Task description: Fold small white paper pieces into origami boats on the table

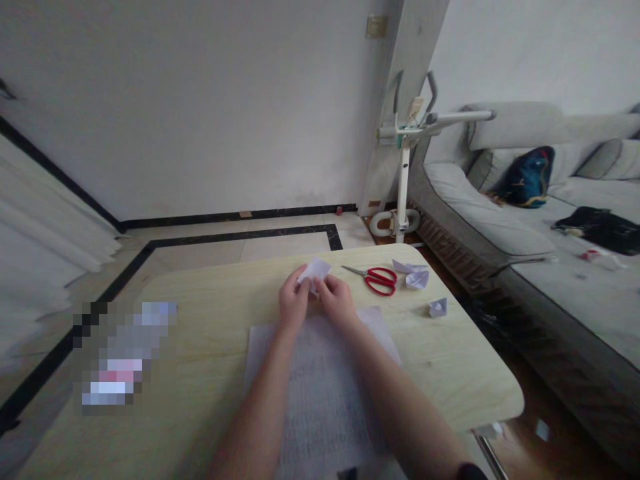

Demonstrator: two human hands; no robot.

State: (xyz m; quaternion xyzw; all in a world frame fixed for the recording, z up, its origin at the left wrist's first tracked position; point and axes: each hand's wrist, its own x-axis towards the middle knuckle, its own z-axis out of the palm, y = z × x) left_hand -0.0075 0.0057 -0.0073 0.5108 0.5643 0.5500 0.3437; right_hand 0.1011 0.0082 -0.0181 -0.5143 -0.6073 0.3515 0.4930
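Between my two hands I hold a small folded piece of white paper point(317, 267) above the far half of the wooden table point(210, 347). My left hand point(293, 295) grips its left side, thumb on top. My right hand point(336, 297) pinches the near right side with its thumb close to the other one. Under my forearms lie printed paper sheets point(320, 393). Just right of my hands rest red-handled scissors point(379, 280), blades pointing left. Beyond them sit folded paper shapes point(415, 276), and a smaller folded paper piece point(439, 307) lies nearer the right edge.
A blurred-out patch point(120, 353) covers something on the table's left. Past the table's right edge stands a grey sofa point(500, 233) with a dark blue bag point(531, 177) on it. White exercise equipment point(404, 180) stands behind the far right corner, before the wall.
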